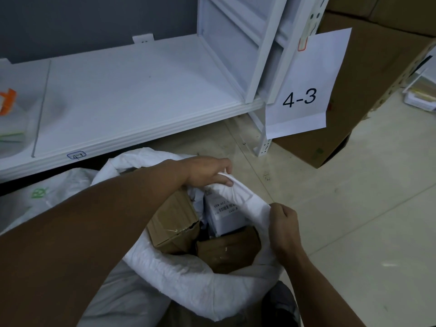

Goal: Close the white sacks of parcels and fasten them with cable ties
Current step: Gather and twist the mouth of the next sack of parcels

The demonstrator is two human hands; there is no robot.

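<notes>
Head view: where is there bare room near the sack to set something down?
The white shelf is bare from its divider to the right upright. The tiled floor is open between the sack and the cardboard box. Crowded: the sack mouth, full of parcels, left hand and right hand gripping its rim; the shelf's far left end.

The white sack (pixel 179 277) is matt, coarse woven plastic, its brown parcels (pixel 173 223) dull cardboard under glossy tape, the shelf (pixel 141 90) smooth painted metal, the floor (pixel 365 208) faintly glossy tile.
</notes>
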